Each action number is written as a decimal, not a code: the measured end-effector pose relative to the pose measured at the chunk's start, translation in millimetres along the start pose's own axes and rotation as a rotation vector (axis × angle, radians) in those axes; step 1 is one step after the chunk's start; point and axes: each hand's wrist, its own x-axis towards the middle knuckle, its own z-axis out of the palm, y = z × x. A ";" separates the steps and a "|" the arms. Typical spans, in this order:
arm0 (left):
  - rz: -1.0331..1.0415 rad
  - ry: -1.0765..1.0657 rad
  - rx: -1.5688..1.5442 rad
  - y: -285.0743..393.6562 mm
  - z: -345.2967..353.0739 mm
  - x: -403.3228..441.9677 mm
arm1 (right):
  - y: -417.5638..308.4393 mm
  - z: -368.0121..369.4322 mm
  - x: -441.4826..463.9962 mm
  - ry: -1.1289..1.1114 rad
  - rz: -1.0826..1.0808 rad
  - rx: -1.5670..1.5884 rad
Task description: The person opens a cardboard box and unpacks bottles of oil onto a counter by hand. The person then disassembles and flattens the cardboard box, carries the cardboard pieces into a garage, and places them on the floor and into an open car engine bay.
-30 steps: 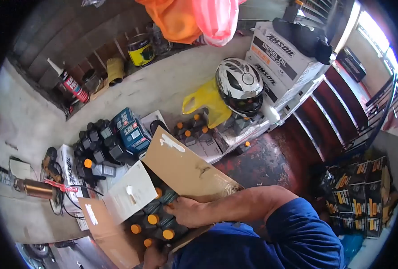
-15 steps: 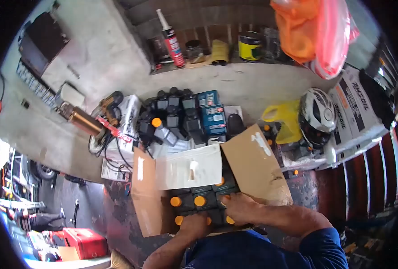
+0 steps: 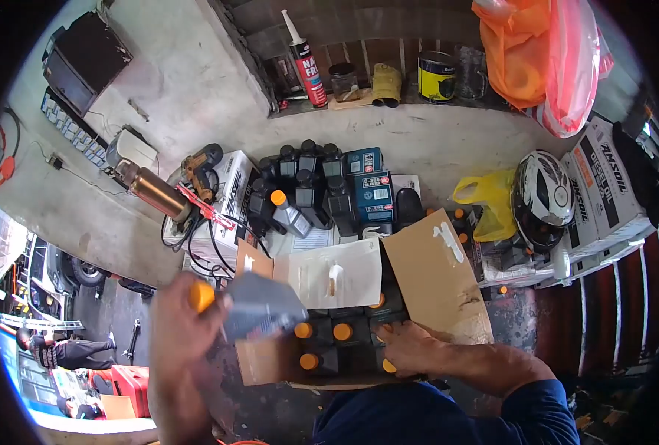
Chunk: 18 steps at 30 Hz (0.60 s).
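Note:
My left hand (image 3: 188,315) is raised at the left of the cardboard box (image 3: 437,278), closed round the neck of a grey oil bottle (image 3: 263,308). That bottle is tilted onto its side, its orange cap by my thumb and its base over the box's left flap. Inside the open box stand several dark oil bottles with orange caps (image 3: 343,332). My right hand (image 3: 407,347) reaches into the box's right side, its fingers closed on the orange cap of another oil bottle (image 3: 383,330).
Behind the box stand several black bottles (image 3: 307,193), a grey bottle with an orange cap (image 3: 291,215) and blue filter boxes (image 3: 374,194). A drill (image 3: 202,170) lies on a white carton at left. To the right are a yellow bag (image 3: 489,204), a helmet (image 3: 543,196) and large cartons (image 3: 604,178).
My left hand has come up out of the box and moved left, lifting an oil bottle with it. My right hand stays at the box's right side. The view has shifted slightly.

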 end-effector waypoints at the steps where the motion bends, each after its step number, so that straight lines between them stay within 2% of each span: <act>1: -0.068 0.043 0.007 0.0 6.3 23.9 | 0.4 -0.5 -1.5 0.027 -0.003 -0.051; 3: -0.006 0.113 0.334 3.4 18.4 74.1 | 0.6 -4.4 -4.5 0.031 -0.003 -0.039; 5: -0.036 0.098 0.389 -27.4 39.9 130.2 | 2.4 -3.8 -2.6 0.042 -0.009 -0.021; 7: -0.236 -0.063 0.310 -54.7 61.8 180.4 | 4.8 2.1 -1.0 0.023 0.023 0.083; 8: -0.239 -0.067 0.316 -60.8 73.0 194.4 | 5.6 6.5 -0.1 0.024 0.018 0.089; 10: -0.532 -0.282 0.150 -60.6 91.7 212.9 | 8.3 14.1 3.4 0.127 0.044 0.242; 11: -0.536 -0.285 0.155 -58.3 100.4 217.8 | 8.7 13.9 4.4 0.126 0.040 0.247; 13: -0.460 -0.367 0.416 -52.1 116.8 223.4 | 7.1 10.4 2.3 0.086 -0.007 0.097; 18: -0.400 -0.386 0.557 -100.0 167.1 229.9 | 8.9 10.1 2.8 0.126 -0.012 0.167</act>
